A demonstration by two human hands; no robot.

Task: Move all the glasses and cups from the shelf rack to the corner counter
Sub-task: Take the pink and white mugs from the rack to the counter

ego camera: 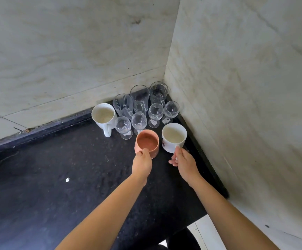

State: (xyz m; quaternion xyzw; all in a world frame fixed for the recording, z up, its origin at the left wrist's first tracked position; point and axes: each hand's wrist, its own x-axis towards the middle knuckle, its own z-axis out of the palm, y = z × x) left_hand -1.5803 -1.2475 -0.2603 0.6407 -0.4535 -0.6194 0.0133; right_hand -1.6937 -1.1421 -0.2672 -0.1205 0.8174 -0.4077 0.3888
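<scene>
My left hand (143, 164) grips a terracotta cup (147, 142) at its near side, in front of the glasses on the black corner counter (74, 168). My right hand (183, 162) holds the handle of a white mug (174, 137) near the right wall. Behind them stand several small stemmed glasses (139, 121), three tall clear glasses (140, 98) in the corner, and another white mug (103, 115) at the left with its handle toward me. The shelf rack is out of view.
Marble-tiled walls (237, 87) close the corner at the back and right. A small white scrap (67, 179) lies on the counter to the left. The counter's front edge (191, 223) runs below my right forearm, with pale floor beyond.
</scene>
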